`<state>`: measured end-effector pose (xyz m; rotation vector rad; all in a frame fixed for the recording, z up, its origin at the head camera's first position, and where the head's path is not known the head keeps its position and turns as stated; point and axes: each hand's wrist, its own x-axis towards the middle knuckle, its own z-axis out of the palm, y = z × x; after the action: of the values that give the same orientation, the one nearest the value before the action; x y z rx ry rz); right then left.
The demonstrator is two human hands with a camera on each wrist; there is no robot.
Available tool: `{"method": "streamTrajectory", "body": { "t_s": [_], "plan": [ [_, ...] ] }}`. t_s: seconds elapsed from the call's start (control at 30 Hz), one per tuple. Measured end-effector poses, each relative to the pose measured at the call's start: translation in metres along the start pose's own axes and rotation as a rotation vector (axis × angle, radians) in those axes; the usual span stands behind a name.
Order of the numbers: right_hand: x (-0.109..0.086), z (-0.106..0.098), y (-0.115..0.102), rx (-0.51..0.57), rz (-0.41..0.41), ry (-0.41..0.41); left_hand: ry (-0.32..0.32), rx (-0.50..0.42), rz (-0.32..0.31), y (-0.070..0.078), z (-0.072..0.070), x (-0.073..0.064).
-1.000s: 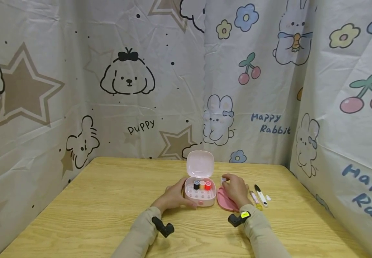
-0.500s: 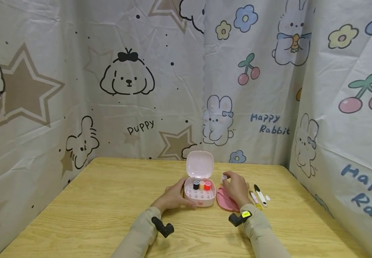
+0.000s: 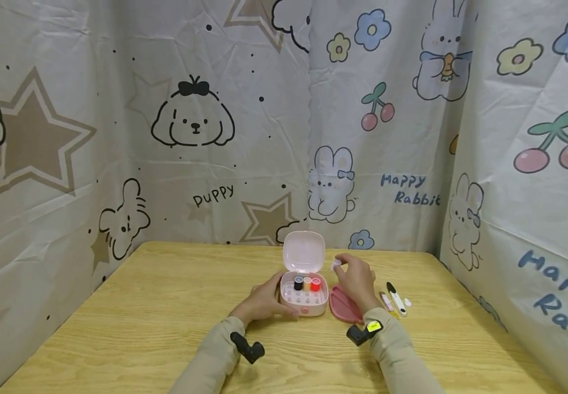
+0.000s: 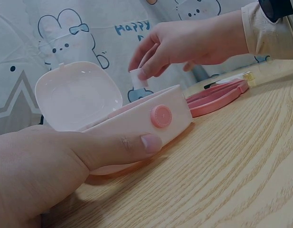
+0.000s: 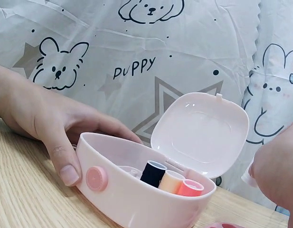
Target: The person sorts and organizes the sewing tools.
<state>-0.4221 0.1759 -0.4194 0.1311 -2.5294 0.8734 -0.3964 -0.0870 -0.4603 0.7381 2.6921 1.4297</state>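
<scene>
A pale pink sewing box stands on the table with its lid raised. My left hand grips its left side, thumb along the front beside the round pink button, fingers behind. Inside stand a black thread spool, a beige spool and a red spool in a row, with bare pegs in front of them. To the right of the box, my right hand pinches a white spool between thumb and fingertips, raised above the table.
A darker pink grooved tray lies right of the box, partly under my right hand. Beyond it are a small pinkish strip, a white tool with a black tip and a small white piece. Printed cloth hangs behind the table.
My right hand has lifted the white spool and brought it slightly left, closer to the box. The left hand and the box hold their place.
</scene>
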Motion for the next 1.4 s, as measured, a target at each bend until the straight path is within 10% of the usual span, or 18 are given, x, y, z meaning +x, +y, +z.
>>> {"method": "streamTrajectory", "body": {
  "t_s": [1.4],
  "plan": [
    [-0.007,0.013,-0.026,-0.005,-0.104,-0.041,-0.002,0.008,0.011,0.0,-0.001,0.0]
  ]
}}
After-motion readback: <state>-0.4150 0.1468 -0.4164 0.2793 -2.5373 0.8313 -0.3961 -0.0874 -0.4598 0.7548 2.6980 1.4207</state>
